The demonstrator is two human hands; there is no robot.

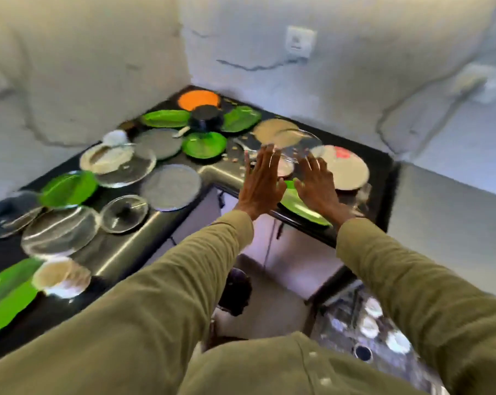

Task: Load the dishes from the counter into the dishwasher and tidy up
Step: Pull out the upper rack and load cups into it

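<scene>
Olive-green sleeves are stretched forward over a black L-shaped table (382, 178) set into a corner of pale walls. The left hand (259, 181) and the right hand (316, 183) are held side by side above the table's inner corner, fingers straight and spread, with nothing grasped. Beyond the fingertips a clear glass plate (295, 143) is seen, partly over a beige plate (272, 129); whether it is touched cannot be told through the blur. Just beside the right hand lies a white plate (346, 169) with a red mark, and under that hand a green plate (300, 206) sits at the table's edge. Further dishes are spread along the table: an orange plate (199, 99) in the far corner, a black lid (206, 118) among green plates, grey plates, and a glass lid (124, 213) nearer the left. A dishwasher rack (369, 332) holding bowls is seen below at the lower right.
</scene>
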